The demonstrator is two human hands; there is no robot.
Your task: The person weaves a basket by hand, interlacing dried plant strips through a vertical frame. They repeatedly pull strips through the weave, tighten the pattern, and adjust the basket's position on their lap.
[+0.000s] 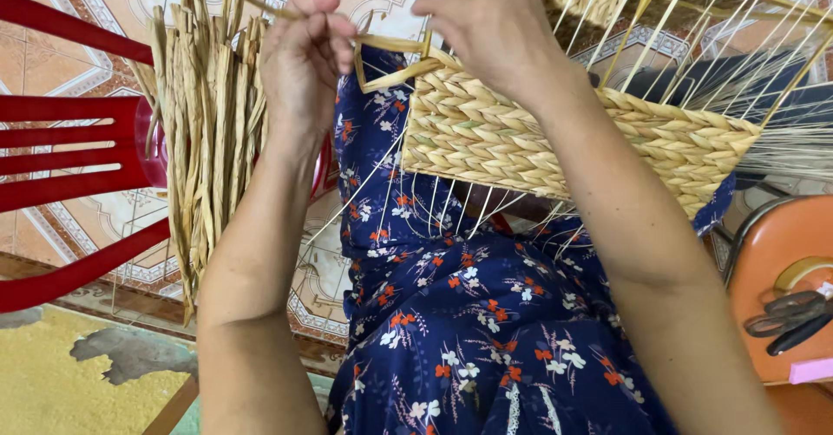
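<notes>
Near the top middle of the frame, the left hand (304, 58) is closed in a pinch on a flat straw strand (390, 62), which runs rightward from its fingers in a folded loop to the edge of the basket (564, 144). The right hand (490, 23) is curled over the basket's upper left corner, its fingers pressing on the weave where the strand enters; whether it also grips the strand cannot be told from here. The basket, half woven, rests on the lap over a dark blue flowered dress (468, 313), with thin bare wire ribs (729, 45) fanning out toward the upper right, not yet covered. A bundle of dried straw (204, 131) hangs at the left of the frame against a red plastic chair (78, 140), close beside the left hand. At the lower right, dark scissors (790, 318) lie on an orange stool (772, 270). To do this stitch well, it seems wise to keep the strand flat and untwisted, pull it snug against the last row, and hold the corner firmly so the braid stays even.
</notes>
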